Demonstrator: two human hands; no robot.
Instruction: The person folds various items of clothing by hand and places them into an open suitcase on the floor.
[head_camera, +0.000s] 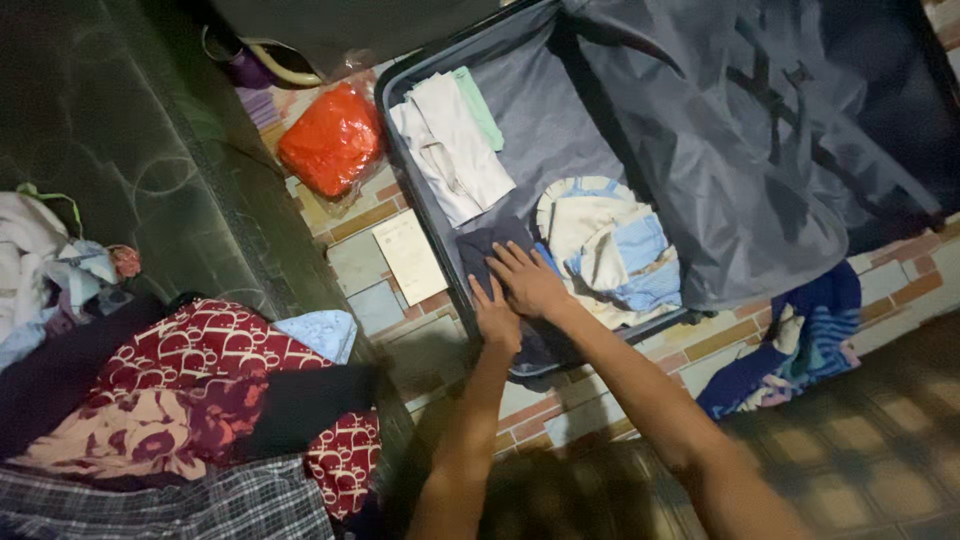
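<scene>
Both my hands press flat on a dark folded garment (487, 250) in the near corner of an open grey suitcase (545, 120) lying on the floor. My left hand (495, 315) lies at the garment's near edge, fingers spread. My right hand (528, 278) rests just beyond it, palm down. To the right of my hands sits a bundle of cream and light blue clothes (610, 250). Folded white and pale green cloth (450, 140) lies in the suitcase's far corner.
An orange bundle in clear plastic (333, 140) and a beige card (409, 255) lie on the tiled floor left of the suitcase. A pile of red patterned, plaid and white clothes (200, 400) sits at the left. A blue striped cloth (790, 340) lies at the right.
</scene>
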